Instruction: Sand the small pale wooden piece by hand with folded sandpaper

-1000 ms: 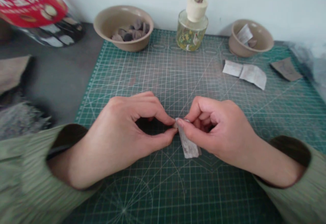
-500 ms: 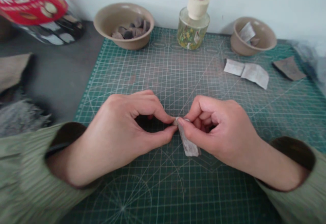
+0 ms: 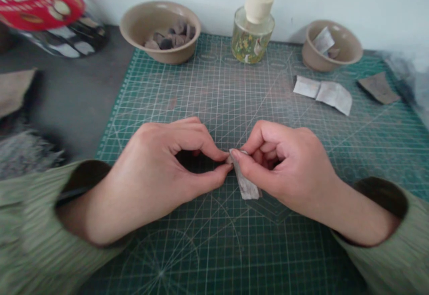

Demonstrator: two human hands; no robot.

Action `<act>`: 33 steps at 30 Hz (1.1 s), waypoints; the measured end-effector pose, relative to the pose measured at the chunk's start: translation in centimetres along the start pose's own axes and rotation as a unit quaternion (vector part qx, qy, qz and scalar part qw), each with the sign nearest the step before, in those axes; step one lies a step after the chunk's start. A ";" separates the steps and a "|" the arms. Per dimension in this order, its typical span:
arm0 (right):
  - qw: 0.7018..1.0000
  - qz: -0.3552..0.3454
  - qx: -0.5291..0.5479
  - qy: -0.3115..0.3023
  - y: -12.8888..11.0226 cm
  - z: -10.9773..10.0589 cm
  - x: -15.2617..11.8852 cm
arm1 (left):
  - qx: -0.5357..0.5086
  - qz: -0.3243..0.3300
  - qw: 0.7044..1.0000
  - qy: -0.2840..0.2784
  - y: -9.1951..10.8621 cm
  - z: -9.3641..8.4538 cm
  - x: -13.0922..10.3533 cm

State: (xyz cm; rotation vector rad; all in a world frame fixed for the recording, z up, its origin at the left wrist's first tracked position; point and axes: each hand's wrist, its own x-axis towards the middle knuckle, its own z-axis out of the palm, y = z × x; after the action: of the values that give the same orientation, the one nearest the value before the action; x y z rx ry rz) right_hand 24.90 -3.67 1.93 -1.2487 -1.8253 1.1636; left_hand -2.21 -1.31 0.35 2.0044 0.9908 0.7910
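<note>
Over the middle of the cutting mat my two hands meet at the fingertips. Between thumb and forefinger my left hand [image 3: 167, 165] pinches a tiny brownish piece [image 3: 229, 159], mostly covered by the fingers, so its kind is unclear. My right hand [image 3: 281, 161] is closed on a folded, greyish-white strip of what looks like sandpaper [image 3: 248, 187]. The strip's upper end lies against the small piece, and its lower end hangs toward me. The other fingers of my right hand are curled in.
On the green cutting mat [image 3: 208, 241] stand a bowl of small dark lumps [image 3: 161, 53], a reed diffuser bottle [image 3: 253, 35] and a smaller bowl [image 3: 330, 65]. Whitish sheet pieces [image 3: 333, 97] and a brown scrap [image 3: 378, 88] lie right. A grey fuzzy heap [image 3: 27, 154] sits left.
The strip and my right fingertips have shifted slightly up and left against the small piece. My left hand keeps its pinch. The whole view has moved slightly.
</note>
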 end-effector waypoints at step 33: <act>0.994 0.099 0.048 -0.007 -0.4 -1.9 -0.1 | -0.002 0.047 0.999 -0.025 -0.1 -0.2 0.5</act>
State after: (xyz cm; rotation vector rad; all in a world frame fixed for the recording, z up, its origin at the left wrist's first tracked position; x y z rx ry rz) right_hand 26.41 -3.27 3.06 -1.3934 -1.6635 1.3546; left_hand -2.08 -0.77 0.47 2.0697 0.8715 0.7883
